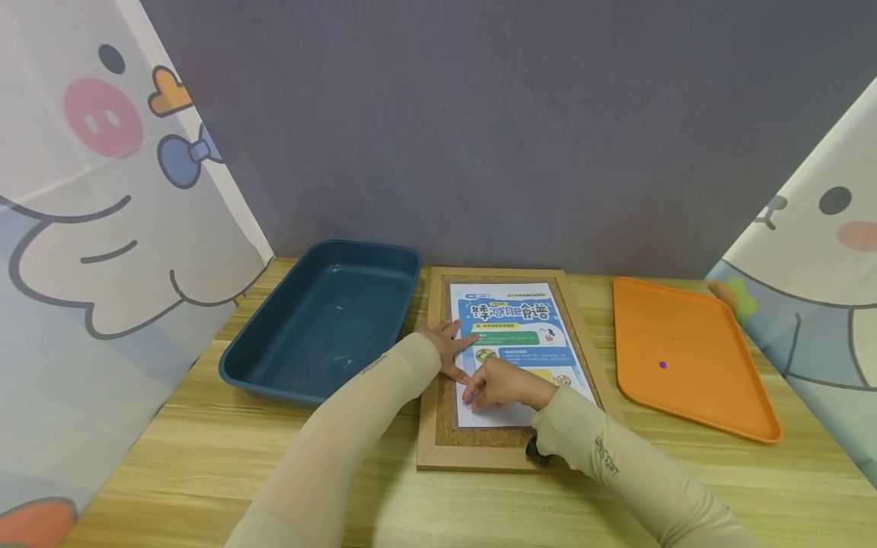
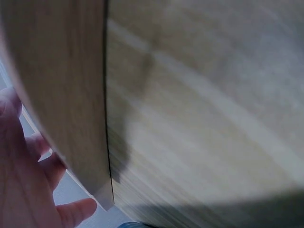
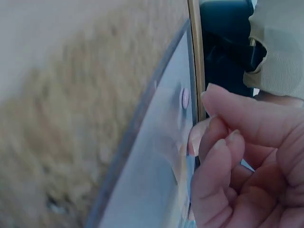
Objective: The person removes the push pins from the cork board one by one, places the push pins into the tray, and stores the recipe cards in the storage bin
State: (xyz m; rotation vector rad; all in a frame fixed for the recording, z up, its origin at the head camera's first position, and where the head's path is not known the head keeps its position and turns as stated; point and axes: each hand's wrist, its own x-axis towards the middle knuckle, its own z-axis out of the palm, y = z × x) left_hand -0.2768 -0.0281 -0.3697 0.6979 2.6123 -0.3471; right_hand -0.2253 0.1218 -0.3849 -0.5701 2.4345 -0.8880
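A printed sheet [image 1: 510,417] with blue, green and yellow panels lies on a wood-framed cork board [image 1: 473,457]. My left hand [image 1: 447,352] rests with spread fingers on the board's left side and the sheet's left edge. In the left wrist view its fingers pass beyond the wooden frame [image 2: 61,95]. My right hand [image 1: 503,383] is over the sheet's lower left part, fingers curled and fingertips right at the paper. A small pinkish round spot [image 3: 185,98] shows on the sheet close to my right thumb. Nothing shows between those fingers; whether they hide something small I cannot tell.
A deep dark-blue tray [image 1: 236,373] stands left of the board. At the right lies a shallow orange tray [image 1: 699,342] with a small purple dot-like piece [image 1: 662,365] in it. A grey partition [image 1: 479,137] rises behind the wooden table [image 1: 171,472]; printed curtains flank both sides.
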